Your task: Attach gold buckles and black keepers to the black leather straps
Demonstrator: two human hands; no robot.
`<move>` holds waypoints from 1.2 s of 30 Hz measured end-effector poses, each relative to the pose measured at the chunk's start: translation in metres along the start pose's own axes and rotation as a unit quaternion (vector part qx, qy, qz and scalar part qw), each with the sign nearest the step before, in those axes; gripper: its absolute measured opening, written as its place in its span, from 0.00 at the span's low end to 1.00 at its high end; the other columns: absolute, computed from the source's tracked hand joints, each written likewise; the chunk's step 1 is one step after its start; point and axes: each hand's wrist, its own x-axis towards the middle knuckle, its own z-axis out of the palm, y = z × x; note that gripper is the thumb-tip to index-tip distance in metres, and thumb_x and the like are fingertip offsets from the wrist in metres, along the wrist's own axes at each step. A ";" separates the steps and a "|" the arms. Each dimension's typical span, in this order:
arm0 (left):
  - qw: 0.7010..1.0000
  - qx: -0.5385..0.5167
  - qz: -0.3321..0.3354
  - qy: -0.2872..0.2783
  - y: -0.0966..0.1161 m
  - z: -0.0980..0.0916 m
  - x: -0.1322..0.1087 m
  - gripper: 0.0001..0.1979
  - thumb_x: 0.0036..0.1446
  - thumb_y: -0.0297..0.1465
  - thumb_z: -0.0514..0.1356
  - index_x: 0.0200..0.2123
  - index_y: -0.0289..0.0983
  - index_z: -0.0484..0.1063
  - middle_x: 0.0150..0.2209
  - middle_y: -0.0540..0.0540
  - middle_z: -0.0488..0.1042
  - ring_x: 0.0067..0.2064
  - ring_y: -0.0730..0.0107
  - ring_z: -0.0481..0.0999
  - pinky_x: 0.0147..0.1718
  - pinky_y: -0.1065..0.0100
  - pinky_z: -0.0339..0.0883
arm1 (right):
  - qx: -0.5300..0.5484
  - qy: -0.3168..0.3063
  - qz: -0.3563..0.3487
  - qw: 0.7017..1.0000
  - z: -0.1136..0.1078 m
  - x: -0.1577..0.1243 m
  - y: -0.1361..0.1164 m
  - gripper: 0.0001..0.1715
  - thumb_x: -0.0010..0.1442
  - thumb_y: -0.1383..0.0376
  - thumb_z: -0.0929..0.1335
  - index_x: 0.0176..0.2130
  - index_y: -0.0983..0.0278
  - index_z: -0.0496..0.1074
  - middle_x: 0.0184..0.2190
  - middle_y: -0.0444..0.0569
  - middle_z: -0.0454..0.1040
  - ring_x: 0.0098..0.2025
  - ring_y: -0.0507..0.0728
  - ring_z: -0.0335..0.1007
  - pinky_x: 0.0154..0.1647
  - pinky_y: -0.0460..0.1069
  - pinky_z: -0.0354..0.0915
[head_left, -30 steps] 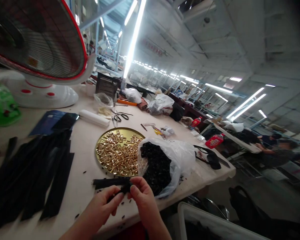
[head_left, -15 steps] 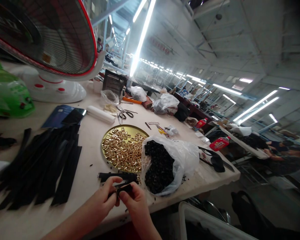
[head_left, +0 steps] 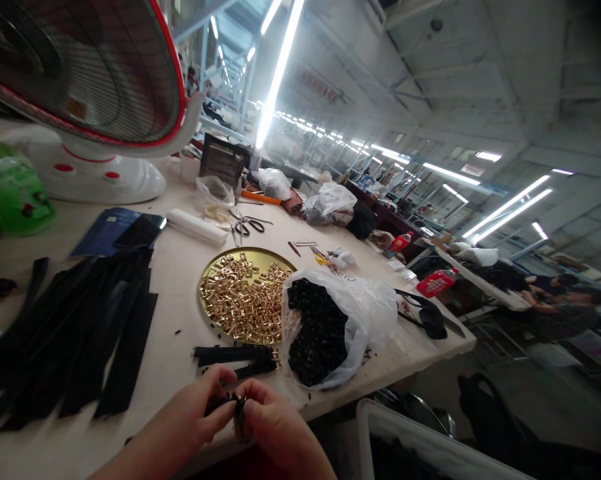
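Observation:
My left hand (head_left: 206, 408) and my right hand (head_left: 266, 411) meet at the table's front edge, both with fingers closed on one black strap (head_left: 239, 415). The strap is bent between the fingertips, and most of it is hidden. Just beyond my hands lie a few black straps (head_left: 233, 355), with gold metal at their right ends. Behind them stands a round gold tray (head_left: 211, 259) heaped with small gold buckles (head_left: 245, 303). To its right, an open clear plastic bag (head_left: 367, 310) holds many small black pieces (head_left: 316, 327).
A pile of long black strips (head_left: 85, 333) covers the table's left side. A fan (head_left: 110, 177), a green bag (head_left: 13, 190), a white roll (head_left: 196, 227) and black-handled scissors (head_left: 250, 225) stand or lie farther back. Below the table's right edge is a white bin (head_left: 405, 427).
My hands have drawn slightly closer to me, and the strap between them has turned from lying crosswise to a more upright bend. The view has shifted a little.

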 end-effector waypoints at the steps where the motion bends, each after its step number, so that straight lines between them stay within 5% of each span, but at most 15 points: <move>1: 1.000 0.021 0.004 0.000 0.001 -0.001 -0.001 0.11 0.51 0.38 0.53 0.35 0.39 0.62 0.22 0.55 0.69 0.24 0.70 0.70 0.24 0.71 0.59 | 0.014 -0.006 0.011 1.000 0.000 0.000 0.001 0.18 0.41 0.58 0.73 0.28 0.66 0.67 0.18 0.39 0.65 0.19 0.46 0.57 0.23 0.43 0.52; 6: 0.995 0.092 -0.006 0.022 0.002 -0.002 -0.002 0.05 0.51 0.34 0.51 0.29 0.40 0.64 0.26 0.52 0.72 0.30 0.67 0.73 0.29 0.70 0.59 | 0.036 -0.015 0.037 0.999 0.007 -0.001 0.007 0.17 0.39 0.63 0.74 0.28 0.65 0.66 0.20 0.39 0.67 0.20 0.46 0.58 0.24 0.43 0.53; 12: 0.994 0.102 -0.007 0.032 -0.003 -0.001 -0.002 0.05 0.51 0.33 0.50 0.28 0.40 0.64 0.26 0.53 0.74 0.30 0.69 0.73 0.29 0.72 0.59 | 0.024 0.049 -0.036 0.998 0.014 0.001 0.010 0.17 0.37 0.64 0.74 0.24 0.64 0.63 0.20 0.37 0.64 0.21 0.46 0.57 0.24 0.42 0.53; 17: 0.997 0.080 -0.012 0.020 0.000 -0.003 -0.003 0.06 0.51 0.34 0.51 0.28 0.41 0.64 0.26 0.53 0.74 0.29 0.68 0.73 0.28 0.72 0.60 | 0.040 0.029 -0.057 0.997 0.011 -0.003 0.004 0.17 0.38 0.63 0.74 0.22 0.64 0.61 0.19 0.37 0.62 0.21 0.47 0.56 0.24 0.42 0.53; 25: 0.998 -0.048 -0.006 -0.041 0.006 -0.004 -0.008 0.10 0.48 0.37 0.54 0.35 0.39 0.65 0.27 0.54 0.73 0.25 0.70 0.71 0.26 0.71 0.64 | -0.073 0.155 -0.175 0.970 0.002 -0.005 -0.005 0.17 0.44 0.62 0.72 0.29 0.62 0.61 0.20 0.36 0.63 0.21 0.47 0.59 0.25 0.43 0.56; 28: 0.999 -0.028 -0.018 -0.037 0.008 -0.001 -0.009 0.10 0.47 0.34 0.54 0.34 0.39 0.65 0.28 0.53 0.74 0.26 0.69 0.73 0.29 0.70 0.64 | -0.094 0.127 -0.155 0.975 0.008 -0.009 0.000 0.18 0.45 0.61 0.71 0.36 0.62 0.63 0.23 0.37 0.66 0.21 0.47 0.60 0.24 0.43 0.57; 33: 0.998 -0.040 -0.003 -0.045 0.006 -0.007 -0.010 0.14 0.44 0.31 0.55 0.38 0.38 0.66 0.36 0.49 0.77 0.38 0.64 0.74 0.37 0.69 0.64 | -0.118 0.104 -0.131 0.979 0.006 -0.011 0.008 0.16 0.48 0.56 0.69 0.32 0.64 0.64 0.17 0.36 0.62 0.17 0.46 0.56 0.20 0.43 0.53; 36: 0.996 -0.044 -0.041 -0.069 0.005 -0.012 -0.010 0.14 0.44 0.30 0.54 0.37 0.36 0.67 0.30 0.49 0.77 0.34 0.64 0.75 0.33 0.69 0.65 | -0.108 0.110 -0.135 0.979 0.004 -0.009 0.010 0.16 0.49 0.56 0.69 0.31 0.64 0.63 0.15 0.35 0.60 0.17 0.46 0.55 0.20 0.43 0.52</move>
